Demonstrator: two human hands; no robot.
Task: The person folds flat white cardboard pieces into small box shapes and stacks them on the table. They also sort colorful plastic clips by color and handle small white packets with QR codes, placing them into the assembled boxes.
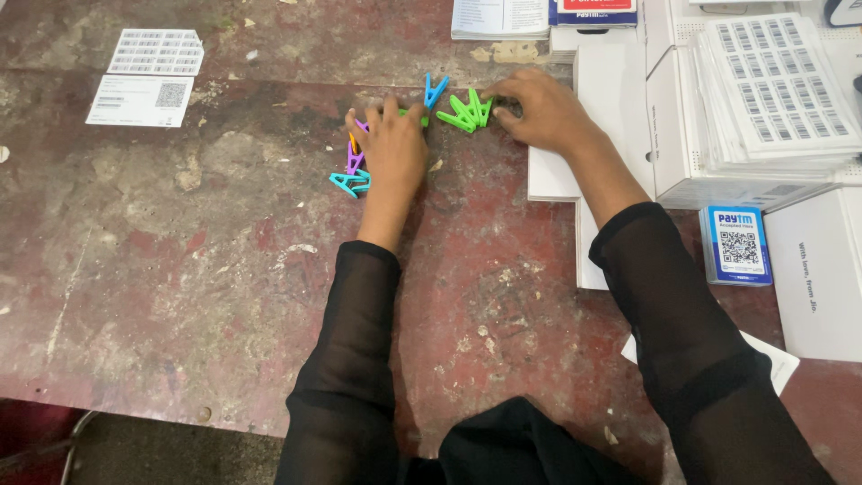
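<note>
My sleeves (359,359): sheer black. Clips by my right hand (543,112): bright green (469,112). One clip above, centre top: blue (435,90). Clips under my left hand (392,153): purple (354,160), teal (350,183), bit of orange. Table (180,269): worn dark red, grey patches. Boxes (682,135), right of frame: white. Label sheets (772,81), upper right: white, black barcode pattern. Card (735,244), right: blue, black-white square code.

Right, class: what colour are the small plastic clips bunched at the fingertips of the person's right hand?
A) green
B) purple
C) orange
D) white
A: the clips touching the right hand are bright green; the purple and teal ones lie by the left hand.
</note>
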